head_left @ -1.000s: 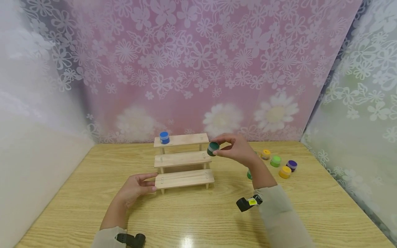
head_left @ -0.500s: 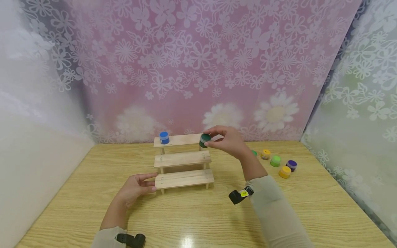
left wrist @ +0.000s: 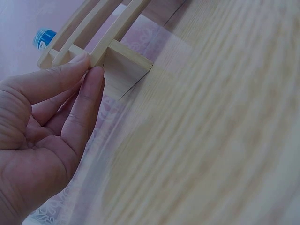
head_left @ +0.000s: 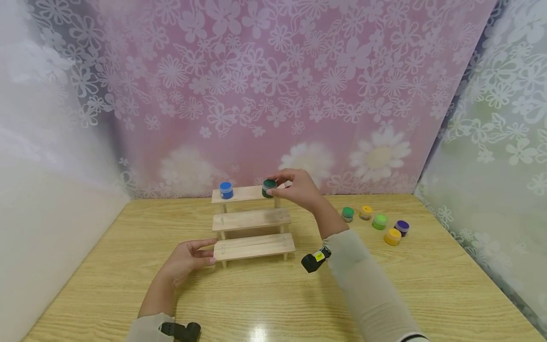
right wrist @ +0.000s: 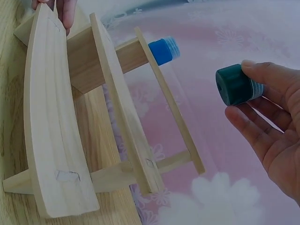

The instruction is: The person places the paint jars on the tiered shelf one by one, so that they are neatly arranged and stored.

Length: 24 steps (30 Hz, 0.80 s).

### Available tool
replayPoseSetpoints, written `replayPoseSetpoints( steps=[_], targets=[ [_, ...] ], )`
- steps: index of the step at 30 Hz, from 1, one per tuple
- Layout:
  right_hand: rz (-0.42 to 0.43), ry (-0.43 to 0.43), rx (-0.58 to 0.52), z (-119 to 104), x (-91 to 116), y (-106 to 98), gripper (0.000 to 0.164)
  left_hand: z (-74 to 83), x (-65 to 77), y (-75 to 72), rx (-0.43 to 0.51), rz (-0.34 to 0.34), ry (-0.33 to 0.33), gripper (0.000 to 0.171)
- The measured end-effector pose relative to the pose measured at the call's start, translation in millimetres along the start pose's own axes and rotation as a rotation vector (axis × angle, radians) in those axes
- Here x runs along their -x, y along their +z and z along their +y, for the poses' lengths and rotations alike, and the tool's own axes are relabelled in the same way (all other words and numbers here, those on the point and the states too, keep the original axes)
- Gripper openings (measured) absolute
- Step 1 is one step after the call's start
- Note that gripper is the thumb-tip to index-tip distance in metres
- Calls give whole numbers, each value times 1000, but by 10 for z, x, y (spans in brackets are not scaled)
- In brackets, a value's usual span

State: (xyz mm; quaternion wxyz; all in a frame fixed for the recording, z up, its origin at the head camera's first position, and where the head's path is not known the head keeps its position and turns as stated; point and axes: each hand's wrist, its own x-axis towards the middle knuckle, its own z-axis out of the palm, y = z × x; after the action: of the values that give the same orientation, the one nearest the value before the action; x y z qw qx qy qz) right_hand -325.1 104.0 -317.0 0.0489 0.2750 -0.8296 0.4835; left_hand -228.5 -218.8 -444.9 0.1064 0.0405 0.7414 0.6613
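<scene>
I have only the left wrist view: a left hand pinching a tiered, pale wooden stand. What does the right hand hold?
Observer: The right hand holds a squat, round, dark green plastic jar.
Operator: Does it touch the stand?
Observer: No, the right wrist view shows a gap between it and the stand's top board.
Operator: Any jars on the wood-grained table?
Observer: Yes, round plastic ones: a green jar, a light green jar, a purple jar and two yellow jars.

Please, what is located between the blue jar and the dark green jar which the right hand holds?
No object: the head view shows only a bare stretch of the top shelf between the blue jar and the dark green jar.
</scene>
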Motion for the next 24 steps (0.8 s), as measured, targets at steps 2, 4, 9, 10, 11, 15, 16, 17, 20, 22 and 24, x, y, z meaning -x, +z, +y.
replayPoseSetpoints(
  steps=[2,4,9,10,11,15,16,17,20,22,24],
  targets=[
    [3,8,1,5,-35,28,31,2,0,8,7,8,-5,58],
    [4,19,-5,14,-69,61,30,4,0,13,14,12,-8,58],
    [-3,54,-6,49,-151,163,31,-11,0,12,19,1,1,59],
    [-5,56,0,57,-167,183,32,-17,-1,10,19,-2,1,59],
    [-6,57,8,64,-182,201,32,-22,-3,8,20,-2,2,59],
    [-7,56,33,76,-237,268,34,-41,-14,-3,24,-7,2,59],
    [-8,59,39,79,-251,283,34,-43,-17,-4,21,-9,4,59],
    [-8,65,42,80,-263,298,34,-45,-20,-4,17,-9,5,59],
    [-13,78,41,92,-301,347,33,-36,-20,-1,8,-9,7,58],
    [-13,83,41,105,-330,388,33,-24,-14,5,7,-3,5,57],
    [-10,82,42,119,-357,431,33,-10,-9,6,10,-5,6,57]
  ],
)
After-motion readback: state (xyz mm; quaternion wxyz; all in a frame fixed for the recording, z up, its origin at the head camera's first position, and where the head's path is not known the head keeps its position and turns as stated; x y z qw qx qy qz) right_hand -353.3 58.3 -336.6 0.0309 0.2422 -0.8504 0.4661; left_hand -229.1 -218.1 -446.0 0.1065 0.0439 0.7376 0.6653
